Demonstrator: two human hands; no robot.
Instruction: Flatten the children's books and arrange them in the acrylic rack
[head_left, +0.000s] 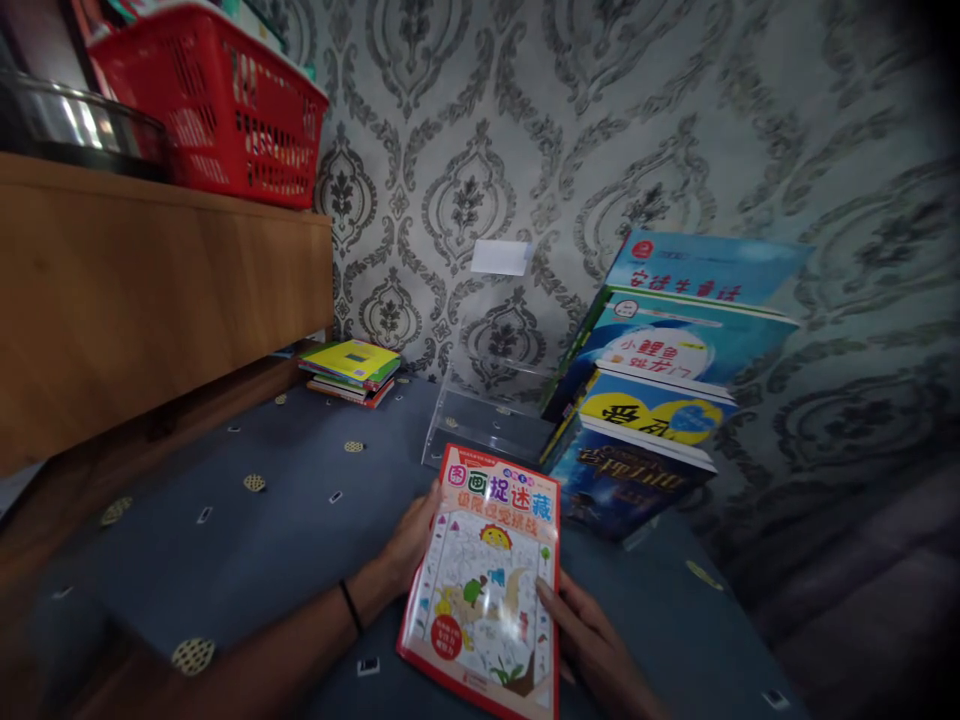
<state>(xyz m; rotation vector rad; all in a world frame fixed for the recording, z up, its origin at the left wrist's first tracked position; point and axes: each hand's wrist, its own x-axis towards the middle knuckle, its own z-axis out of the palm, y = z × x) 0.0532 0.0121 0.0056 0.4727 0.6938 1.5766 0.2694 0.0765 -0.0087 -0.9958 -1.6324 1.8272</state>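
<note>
A picture book with a red border and a sun on its cover is held face up between both hands, tilted above the table. My left hand grips its left edge, the fingers partly hidden behind it. On the right edge is my right hand, its thumb lying on the cover and the other fingers under it. Just beyond the book stands a clear acrylic rack with a white label. Several upright books lean in tiers on the rack's right side.
A short stack of books lies at the back left of the grey patterned table. Above the left side, a wooden cabinet carries a red plastic basket and a metal pot. Patterned wallpaper covers the wall behind.
</note>
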